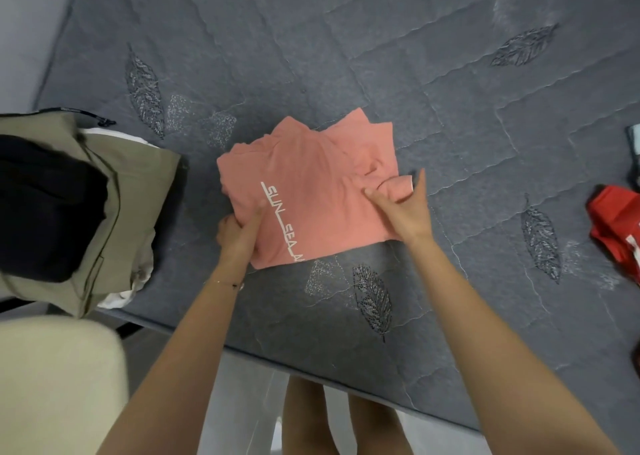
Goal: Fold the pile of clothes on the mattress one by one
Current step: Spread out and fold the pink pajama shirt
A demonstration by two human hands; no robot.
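Observation:
A pink T-shirt (311, 180) with white lettering lies folded into a compact rectangle in the middle of the grey quilted mattress (415, 90). My left hand (239, 229) grips its near left corner, thumb on top and fingers under the fabric. At the shirt's right edge my right hand (401, 205) pinches a fold of pink cloth between thumb and fingers. To the left sits a stack of folded clothes: a black garment (48, 205) on top of a khaki one (138, 194), with white fabric (117, 297) showing beneath.
A red garment (616, 226) lies at the mattress's right edge, with a dark item (633, 149) just beyond it. A cream cushion-like object (59, 382) sits at the lower left off the mattress. The mattress's near edge (311, 361) runs diagonally above my legs.

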